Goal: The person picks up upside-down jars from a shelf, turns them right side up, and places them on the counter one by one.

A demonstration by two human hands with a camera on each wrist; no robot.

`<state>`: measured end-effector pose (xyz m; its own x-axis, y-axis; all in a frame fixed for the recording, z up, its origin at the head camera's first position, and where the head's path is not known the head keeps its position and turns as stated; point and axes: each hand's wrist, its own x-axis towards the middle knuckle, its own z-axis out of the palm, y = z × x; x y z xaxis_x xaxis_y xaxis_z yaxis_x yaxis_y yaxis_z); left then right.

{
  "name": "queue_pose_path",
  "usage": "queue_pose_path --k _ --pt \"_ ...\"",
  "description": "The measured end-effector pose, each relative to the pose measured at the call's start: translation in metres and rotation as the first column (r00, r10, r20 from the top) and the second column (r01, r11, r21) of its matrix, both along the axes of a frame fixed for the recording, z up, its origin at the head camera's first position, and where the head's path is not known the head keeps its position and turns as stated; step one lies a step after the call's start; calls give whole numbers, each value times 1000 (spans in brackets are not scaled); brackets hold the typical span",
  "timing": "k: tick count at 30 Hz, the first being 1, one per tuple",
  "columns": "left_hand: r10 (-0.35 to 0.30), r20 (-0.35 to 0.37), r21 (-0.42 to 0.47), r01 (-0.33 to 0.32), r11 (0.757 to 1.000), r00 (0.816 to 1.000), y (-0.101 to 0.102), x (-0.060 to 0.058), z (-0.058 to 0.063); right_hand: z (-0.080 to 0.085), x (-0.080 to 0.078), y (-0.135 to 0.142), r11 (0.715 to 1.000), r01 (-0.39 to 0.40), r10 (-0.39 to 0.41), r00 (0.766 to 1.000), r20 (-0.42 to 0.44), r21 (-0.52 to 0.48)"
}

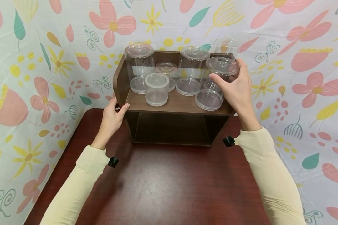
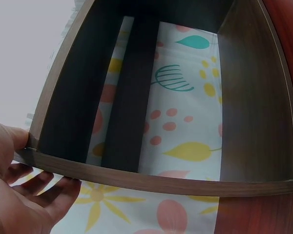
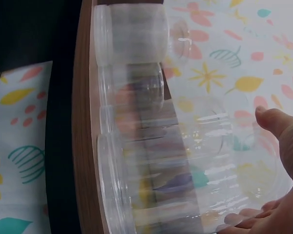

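A brown two-tier wooden shelf [image 1: 163, 103] stands on the table. My left hand [image 1: 112, 115] grips its left front corner, thumb over the board edge and fingers around the outside, as the left wrist view also shows. At the right front of the upper board, a tall clear jar [image 1: 209, 99] stands upright. My right hand [image 1: 238, 89] spans its upper part, thumb at the front and fingers at the far right side. In the right wrist view, my right hand [image 3: 283, 180] is at the jar's top end, its fingertips close against the clear wall.
Beside the held jar stand a tall clear jar [image 1: 187, 86], another at the left [image 1: 138, 84], a short frosted jar [image 1: 156, 90] and a short clear jar [image 1: 169, 68]. One more clear jar [image 1: 228, 43] shows at the back right. A floral cloth [image 1: 298, 62] surrounds the dark red table [image 1: 157, 187].
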<state>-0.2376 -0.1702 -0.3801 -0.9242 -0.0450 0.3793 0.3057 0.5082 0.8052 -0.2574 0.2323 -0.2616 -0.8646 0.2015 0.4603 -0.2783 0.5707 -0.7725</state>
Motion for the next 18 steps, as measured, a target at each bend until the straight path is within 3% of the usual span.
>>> queue_pose_path --k 18 --pt "-1 -8 -6 1 1000 1000 0 0 0 8 50 -2 991 -35 25 997 -78 -130"
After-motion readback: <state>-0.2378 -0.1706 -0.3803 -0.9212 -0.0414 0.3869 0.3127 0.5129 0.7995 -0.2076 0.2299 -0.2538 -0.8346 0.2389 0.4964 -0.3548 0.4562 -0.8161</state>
